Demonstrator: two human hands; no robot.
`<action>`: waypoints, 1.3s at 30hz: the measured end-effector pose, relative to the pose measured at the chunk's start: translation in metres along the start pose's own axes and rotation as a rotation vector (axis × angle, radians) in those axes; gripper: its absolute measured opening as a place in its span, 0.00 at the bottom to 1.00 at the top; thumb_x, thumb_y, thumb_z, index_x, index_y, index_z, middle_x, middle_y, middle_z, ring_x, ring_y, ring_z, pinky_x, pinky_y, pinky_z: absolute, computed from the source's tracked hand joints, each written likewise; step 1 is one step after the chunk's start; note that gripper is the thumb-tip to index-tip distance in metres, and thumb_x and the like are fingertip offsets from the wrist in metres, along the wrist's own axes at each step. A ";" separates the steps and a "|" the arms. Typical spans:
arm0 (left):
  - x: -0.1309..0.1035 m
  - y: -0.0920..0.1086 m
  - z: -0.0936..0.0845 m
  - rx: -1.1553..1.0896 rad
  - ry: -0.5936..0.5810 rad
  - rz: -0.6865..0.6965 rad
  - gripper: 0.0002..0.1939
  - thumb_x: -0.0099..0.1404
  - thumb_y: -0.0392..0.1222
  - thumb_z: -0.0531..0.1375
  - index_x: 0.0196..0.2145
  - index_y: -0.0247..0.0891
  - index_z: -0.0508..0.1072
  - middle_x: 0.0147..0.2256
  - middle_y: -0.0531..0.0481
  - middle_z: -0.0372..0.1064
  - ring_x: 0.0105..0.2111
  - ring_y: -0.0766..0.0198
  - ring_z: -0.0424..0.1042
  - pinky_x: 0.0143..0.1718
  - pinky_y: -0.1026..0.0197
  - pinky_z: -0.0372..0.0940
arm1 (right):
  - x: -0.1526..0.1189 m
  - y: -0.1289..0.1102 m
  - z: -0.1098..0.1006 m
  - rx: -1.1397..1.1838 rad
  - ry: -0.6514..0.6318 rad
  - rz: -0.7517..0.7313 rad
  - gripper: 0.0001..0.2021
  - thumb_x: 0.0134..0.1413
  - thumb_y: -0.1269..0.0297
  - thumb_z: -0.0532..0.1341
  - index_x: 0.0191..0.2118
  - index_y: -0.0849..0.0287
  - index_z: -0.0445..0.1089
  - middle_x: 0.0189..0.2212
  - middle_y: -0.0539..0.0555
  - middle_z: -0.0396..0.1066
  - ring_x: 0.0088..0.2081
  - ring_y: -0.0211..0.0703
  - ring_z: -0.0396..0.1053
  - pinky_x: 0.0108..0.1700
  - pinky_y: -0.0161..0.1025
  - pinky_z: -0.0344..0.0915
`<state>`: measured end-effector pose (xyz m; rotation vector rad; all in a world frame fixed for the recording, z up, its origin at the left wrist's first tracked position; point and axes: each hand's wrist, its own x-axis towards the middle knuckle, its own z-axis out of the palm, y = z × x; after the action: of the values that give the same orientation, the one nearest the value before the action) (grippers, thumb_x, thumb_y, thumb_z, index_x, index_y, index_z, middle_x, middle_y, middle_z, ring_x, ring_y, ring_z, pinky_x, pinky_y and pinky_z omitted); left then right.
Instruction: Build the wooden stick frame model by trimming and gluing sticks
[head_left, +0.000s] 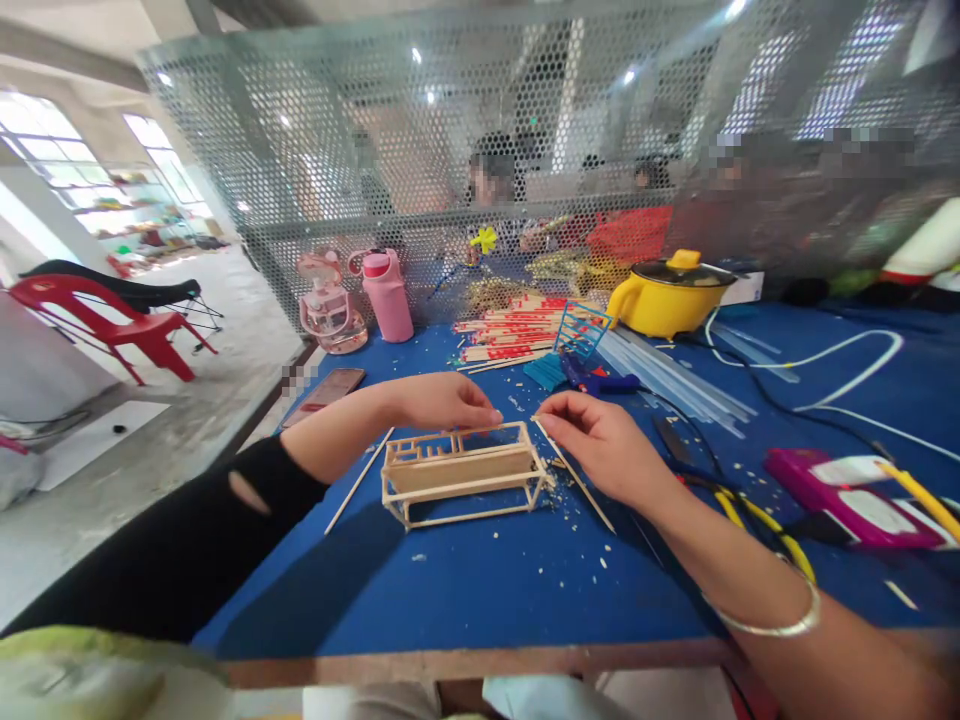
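A small open frame (465, 470) of pale wooden sticks stands on the blue table, with a solid wooden panel inside. At its back top rail, my left hand (450, 402) is closed in a pinch; what lies between its fingertips is hidden. Beside the frame's right end, my right hand (600, 440) pinches the upper end of a thin wooden stick (589, 492), which slants down toward me. Another wooden stick (358, 482) lies to the frame's left. Wood crumbs are scattered around the right corner.
Behind are bundled sticks (502, 335), a blue glue gun (600, 380), clear glue sticks (675, 375) and a yellow pot (671, 300). Pink bottle (388, 297), jug (334, 310) and phone (324, 390) stand or lie left. A magenta device (847, 500) and cables lie right. Perforated metal screen (420, 170) borders the back.
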<state>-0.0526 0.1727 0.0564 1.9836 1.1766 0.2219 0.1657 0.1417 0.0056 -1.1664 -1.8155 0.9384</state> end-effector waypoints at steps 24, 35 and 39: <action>-0.025 -0.026 0.064 -1.288 0.051 -0.144 0.12 0.64 0.35 0.57 0.44 0.35 0.73 0.25 0.50 0.71 0.23 0.70 0.71 0.24 0.69 0.67 | 0.000 -0.027 0.009 -0.398 -0.227 -0.394 0.06 0.57 0.67 0.57 0.33 0.57 0.72 0.31 0.50 0.71 0.36 0.39 0.67 0.41 0.36 0.60; -0.027 -0.013 0.077 -1.473 0.218 -0.168 0.06 0.60 0.28 0.57 0.35 0.30 0.73 0.30 0.47 0.72 0.25 0.71 0.72 0.31 0.68 0.69 | 0.010 -0.026 0.019 -0.568 0.001 -0.357 0.05 0.49 0.68 0.61 0.25 0.57 0.72 0.25 0.51 0.72 0.31 0.41 0.67 0.37 0.39 0.59; -0.033 -0.004 0.087 -1.525 0.260 -0.157 0.07 0.59 0.27 0.58 0.35 0.31 0.73 0.31 0.47 0.73 0.30 0.70 0.73 0.36 0.68 0.69 | 0.008 -0.029 0.023 -0.655 0.046 -0.406 0.05 0.47 0.69 0.61 0.23 0.57 0.71 0.24 0.51 0.72 0.30 0.41 0.66 0.38 0.40 0.57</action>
<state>-0.0289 0.1000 0.0034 0.5201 0.8084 0.9651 0.1322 0.1365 0.0229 -1.0998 -2.2835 0.0728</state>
